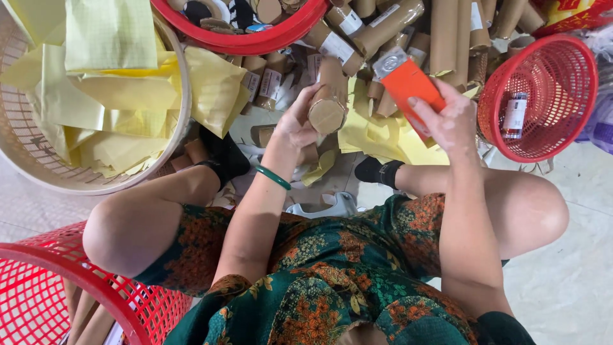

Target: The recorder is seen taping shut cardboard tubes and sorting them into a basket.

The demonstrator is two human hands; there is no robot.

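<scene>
My left hand (295,121) grips a brown paper-wrapped roll (329,102), its round end facing me. A green bangle (273,177) sits on that wrist. My right hand (452,121) holds an orange box with a silvery end (406,82), tilted up and to the left. Both hands hover over a heap of more brown wrapped rolls (383,29) on the floor in front of my knees.
A cream basket (182,121) of yellow paper sheets stands at the left. One red basket (549,96) at the right holds a small bottle. Another red basket (249,41) sits at the top, a third (57,281) by my left knee. Yellow paper (377,137) lies underfoot.
</scene>
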